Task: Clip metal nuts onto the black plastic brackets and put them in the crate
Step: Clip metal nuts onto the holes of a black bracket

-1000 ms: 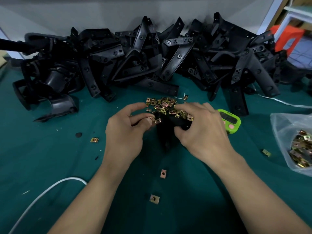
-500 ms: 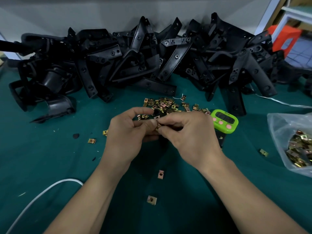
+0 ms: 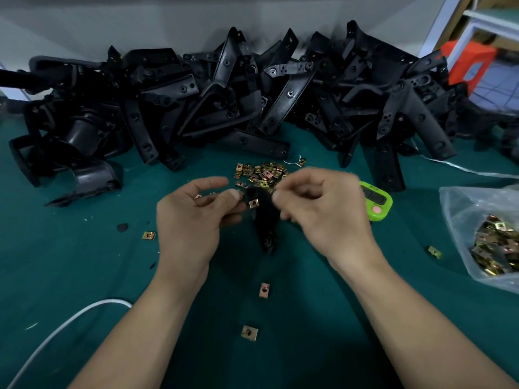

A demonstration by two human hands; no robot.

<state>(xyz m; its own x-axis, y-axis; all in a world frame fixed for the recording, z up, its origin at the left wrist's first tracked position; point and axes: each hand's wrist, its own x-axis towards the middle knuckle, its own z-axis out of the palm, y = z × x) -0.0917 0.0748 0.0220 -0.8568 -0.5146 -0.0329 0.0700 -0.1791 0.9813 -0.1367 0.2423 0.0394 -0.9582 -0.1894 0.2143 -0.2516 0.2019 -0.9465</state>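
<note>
Both forearms reach up from the bottom edge and meet at the centre of the frame over the green table cloth (image 3: 84,265). The left hand (image 3: 193,220) is half closed. Its thumb and lower fingers pinch the upper end of a black bracket (image 3: 265,228), while the forefinger arches free above. The bracket hangs down between the two hands, with a metal nut (image 3: 254,203) clipped at its top, just beside the left thumb. The right hand (image 3: 323,211) has its fingers curled, with thumb and forefinger tips drawn together at the bracket's top. Blur hides what they grip. Just above the hands lies a heap of nuts (image 3: 264,171). A pile of brackets (image 3: 224,102) spans the top of the frame.
</note>
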